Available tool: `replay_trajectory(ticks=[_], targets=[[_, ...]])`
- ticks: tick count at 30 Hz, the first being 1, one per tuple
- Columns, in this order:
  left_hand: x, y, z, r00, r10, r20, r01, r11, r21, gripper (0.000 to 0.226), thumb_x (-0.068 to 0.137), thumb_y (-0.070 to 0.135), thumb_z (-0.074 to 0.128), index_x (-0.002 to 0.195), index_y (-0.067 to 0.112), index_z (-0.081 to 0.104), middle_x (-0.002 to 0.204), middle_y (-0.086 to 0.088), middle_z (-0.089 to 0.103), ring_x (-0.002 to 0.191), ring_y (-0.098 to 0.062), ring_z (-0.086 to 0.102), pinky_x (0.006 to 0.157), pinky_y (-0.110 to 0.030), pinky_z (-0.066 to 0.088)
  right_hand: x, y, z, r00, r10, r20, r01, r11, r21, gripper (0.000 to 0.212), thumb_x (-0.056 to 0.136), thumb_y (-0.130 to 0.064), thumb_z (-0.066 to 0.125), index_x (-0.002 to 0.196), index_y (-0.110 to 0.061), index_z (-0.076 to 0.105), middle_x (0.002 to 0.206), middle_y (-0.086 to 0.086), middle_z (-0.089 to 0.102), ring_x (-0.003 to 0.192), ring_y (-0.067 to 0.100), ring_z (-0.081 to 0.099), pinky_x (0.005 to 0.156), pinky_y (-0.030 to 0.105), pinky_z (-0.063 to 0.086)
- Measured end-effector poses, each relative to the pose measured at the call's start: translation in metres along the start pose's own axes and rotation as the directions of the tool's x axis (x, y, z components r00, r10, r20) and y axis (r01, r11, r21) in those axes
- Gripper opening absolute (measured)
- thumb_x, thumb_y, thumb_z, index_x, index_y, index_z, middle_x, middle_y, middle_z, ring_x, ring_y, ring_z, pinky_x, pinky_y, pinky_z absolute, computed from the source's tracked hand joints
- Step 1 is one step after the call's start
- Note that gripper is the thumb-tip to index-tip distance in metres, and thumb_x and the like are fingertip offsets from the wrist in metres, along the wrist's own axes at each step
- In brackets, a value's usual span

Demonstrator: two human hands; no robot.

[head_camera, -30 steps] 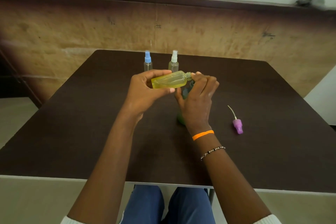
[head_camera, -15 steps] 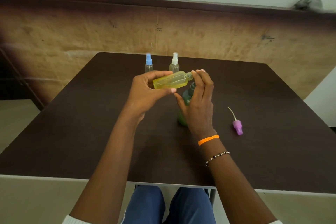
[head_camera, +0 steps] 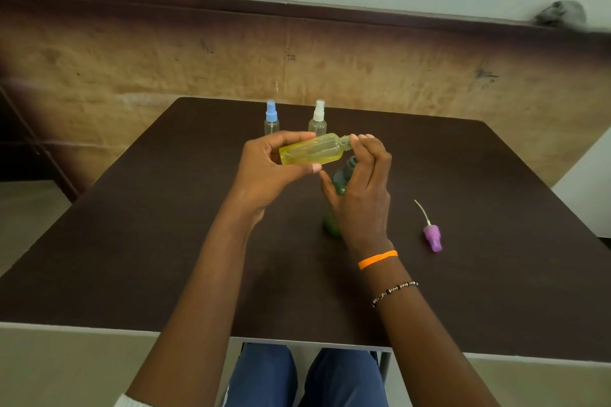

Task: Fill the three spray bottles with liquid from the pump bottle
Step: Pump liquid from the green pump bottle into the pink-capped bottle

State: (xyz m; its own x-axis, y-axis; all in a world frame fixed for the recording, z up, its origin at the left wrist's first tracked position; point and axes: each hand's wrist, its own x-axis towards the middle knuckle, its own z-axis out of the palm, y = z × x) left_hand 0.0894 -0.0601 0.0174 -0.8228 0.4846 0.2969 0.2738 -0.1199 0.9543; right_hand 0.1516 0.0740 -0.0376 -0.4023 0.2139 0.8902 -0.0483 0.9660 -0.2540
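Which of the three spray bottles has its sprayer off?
The yellow-filled bottle held sideways in the left hand; the blue-capped bottle and white-capped bottle stand capped behind.

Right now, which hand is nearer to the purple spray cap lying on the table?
Right. The right hand, at the green bottle, is just left of the purple spray cap. The left hand, holding the yellow bottle, is farther left.

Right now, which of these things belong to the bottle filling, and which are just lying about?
Belong:
- yellow-filled clear plastic bottle, in left hand
- dark green pump bottle, behind right hand
- purple spray cap
- blue-capped and white-capped clear bottles

Lying about:
- grey lump on wall ledge
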Motion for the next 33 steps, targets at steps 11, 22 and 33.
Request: replay_trajectory(ticks=[11,22,33], targets=[[-0.0021,-0.0016,-0.0017,1.0,-0.02,-0.005,0.02,1.0,-0.012,0.042,0.065,0.0,0.08,0.1,0.021,0.069,0.095,0.002,0.072,0.091,-0.008,0.068,0.08,-0.026,0.056,-0.0015,-0.0001,0.0023,1.0,0.011,-0.013,-0.011,1.0,0.012,0.068,0.074,-0.008,0.079,0.127,-0.009,0.036,0.127,0.009,0.031,0.124,0.025,0.041,0.091,0.033,0.053],[-0.0005,-0.0013,-0.0009,1.0,-0.02,-0.02,0.02,1.0,0.002,0.043,0.066,-0.001,0.08,0.101,0.02,0.069,0.096,0.004,0.071,0.09,-0.004,0.067,0.075,-0.018,0.053,0.0019,0.0025,0.0037,0.999,-0.006,-0.047,0.007,1.0,0.009,0.061,0.072,-0.008,0.08,0.119,-0.009,0.041,0.119,0.007,0.035,0.111,0.022,0.05,0.094,0.017,0.041],[-0.0015,-0.0043,0.0043,0.999,-0.029,-0.036,0.028,0.999,-0.031,0.043,0.065,0.0,0.08,0.102,0.02,0.069,0.099,0.001,0.071,0.093,-0.008,0.067,0.076,-0.018,0.054,-0.0021,0.0036,0.0034,1.0,-0.008,0.005,0.008,1.0,0.021,0.071,0.074,-0.007,0.079,0.13,-0.007,0.035,0.13,0.009,0.03,0.127,0.026,0.039,0.099,0.031,0.047]])
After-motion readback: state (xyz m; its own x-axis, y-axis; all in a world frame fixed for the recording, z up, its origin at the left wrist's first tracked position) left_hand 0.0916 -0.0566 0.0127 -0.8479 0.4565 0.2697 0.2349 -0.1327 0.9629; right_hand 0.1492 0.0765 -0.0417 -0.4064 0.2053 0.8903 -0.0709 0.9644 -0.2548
